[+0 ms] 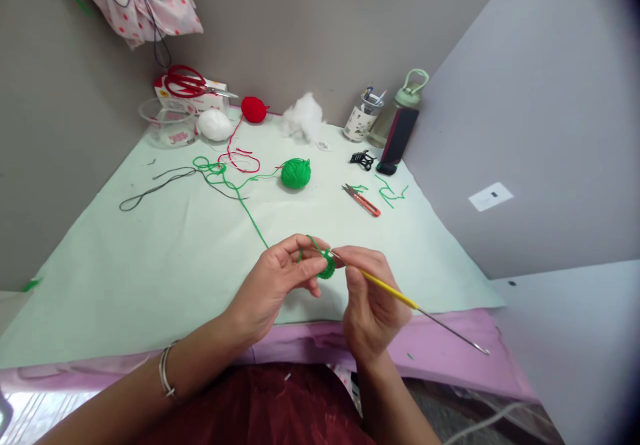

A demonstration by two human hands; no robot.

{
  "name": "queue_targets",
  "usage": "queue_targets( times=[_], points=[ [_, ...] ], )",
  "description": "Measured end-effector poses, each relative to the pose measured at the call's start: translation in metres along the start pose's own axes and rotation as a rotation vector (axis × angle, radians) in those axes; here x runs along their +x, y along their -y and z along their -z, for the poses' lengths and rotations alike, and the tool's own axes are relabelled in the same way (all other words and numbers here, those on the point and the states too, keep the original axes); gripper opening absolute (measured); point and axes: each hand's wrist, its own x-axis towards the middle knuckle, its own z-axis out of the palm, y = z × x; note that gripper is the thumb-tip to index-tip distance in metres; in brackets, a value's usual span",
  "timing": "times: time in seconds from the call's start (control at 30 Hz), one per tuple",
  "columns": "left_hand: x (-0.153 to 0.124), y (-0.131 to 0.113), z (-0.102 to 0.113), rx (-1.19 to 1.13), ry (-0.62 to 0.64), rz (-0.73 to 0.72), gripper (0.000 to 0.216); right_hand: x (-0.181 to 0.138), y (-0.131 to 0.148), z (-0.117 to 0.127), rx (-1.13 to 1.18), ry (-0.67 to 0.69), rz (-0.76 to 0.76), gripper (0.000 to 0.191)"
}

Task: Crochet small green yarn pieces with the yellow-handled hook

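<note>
Between thumb and fingers, my left hand [285, 273] pinches a small round green crochet piece [327, 268] above the table's front edge. A green strand [256, 226] runs from the tangle on the table to that hand and loops over its index finger. My right hand [375, 295] is closed around the yellow grip of a crochet hook [390, 288]. One end of the hook meets the piece's top edge; its bare metal other end points down to the right. Fingers partly cover the working tip. Beyond the hands lies a green yarn ball [296, 174].
Orange thread snips [361, 200] lie right of centre near green yarn scraps [393, 193] and a black claw clip [363, 159]. A phone [399, 139], bottle [387, 119] and pen cup [361, 121] stand behind. Red yarn [254, 109], white stuffing [303, 119] and scissors [186, 83] sit along the back.
</note>
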Motion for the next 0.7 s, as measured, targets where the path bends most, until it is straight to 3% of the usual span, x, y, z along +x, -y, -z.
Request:
queue_targets(
  times=[0.17, 0.4, 0.57, 0.7],
  points=[
    [0.001, 0.001, 0.004, 0.016, 0.02, 0.027, 0.055, 0.002, -0.003, -0.004, 0.193, 0.007, -0.136, 0.025],
    [-0.002, -0.005, 0.005, -0.012, 0.02, 0.02, 0.045, 0.011, -0.006, -0.005, 0.597, -0.047, -0.448, 0.016],
    [-0.005, -0.008, 0.005, 0.015, 0.016, -0.013, 0.034, 0.015, -0.004, 0.0, 0.612, -0.003, -0.44, 0.019],
    [-0.005, -0.008, 0.009, 0.141, -0.013, -0.093, 0.034, 0.012, 0.0, 0.005, 0.376, 0.032, -0.319, 0.021]
  ],
)
